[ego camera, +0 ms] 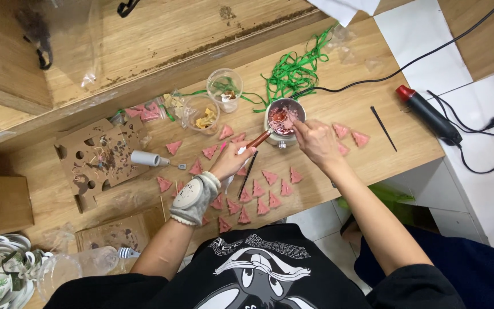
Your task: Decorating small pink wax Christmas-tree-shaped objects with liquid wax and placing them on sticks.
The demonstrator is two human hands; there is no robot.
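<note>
A small metal pot (284, 117) with pink material inside stands on the wooden table (373, 154). My left hand (231, 161), with a padded wrist wrap, grips the pot's brown wooden handle (258, 139). My right hand (315, 139) reaches over the pot's rim, fingertips pinching a pink piece at the pot's mouth. Several pink triangular wax pieces (261, 191) lie scattered on the table below and beside both hands. A thin black stick (249, 171) lies under my left hand.
Two clear plastic cups (224, 86) with bits inside, a tangle of green ribbon (295, 68), a black and red heat gun (427, 113) with cable, a thin black rod (383, 128), a white cylindrical tool (147, 158) and a perforated cardboard piece (95, 157) surround the work spot.
</note>
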